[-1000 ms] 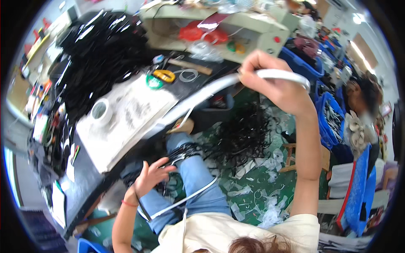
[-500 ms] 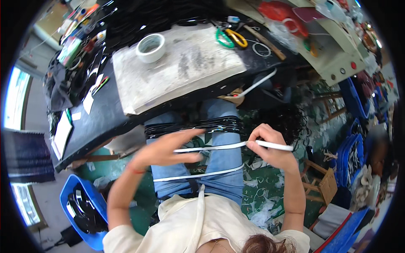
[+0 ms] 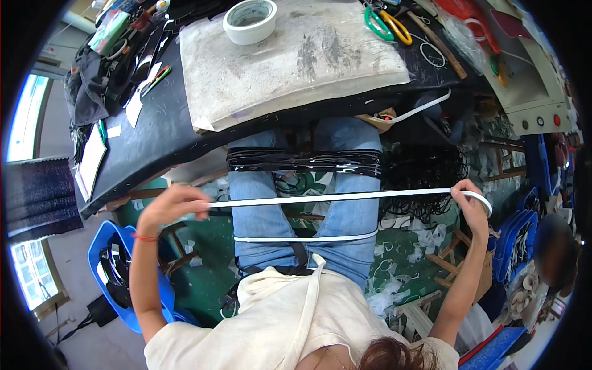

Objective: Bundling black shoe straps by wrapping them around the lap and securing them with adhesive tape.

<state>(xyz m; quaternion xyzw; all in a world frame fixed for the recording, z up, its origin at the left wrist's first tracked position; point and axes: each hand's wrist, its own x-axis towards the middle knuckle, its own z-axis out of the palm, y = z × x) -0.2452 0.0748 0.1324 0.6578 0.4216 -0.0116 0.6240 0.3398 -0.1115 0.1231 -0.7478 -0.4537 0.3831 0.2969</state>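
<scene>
White strap [image 3: 333, 198] runs taut above the lap, from the left hand [image 3: 176, 206], whose grip pinches one end, to the right hand [image 3: 467, 203], whose grip closes on the looped end. Lower left, a blue bin [image 3: 108, 246] holds dark coiled pieces. A tape roll [image 3: 250, 20] sits on the surface [image 3: 154, 132].

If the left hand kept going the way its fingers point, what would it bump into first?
The left hand points toward the person's right, along the white strip it pinches. Probably the jeans-covered leg comes first, though depth is hard to judge; it may pass above the lap.
</scene>
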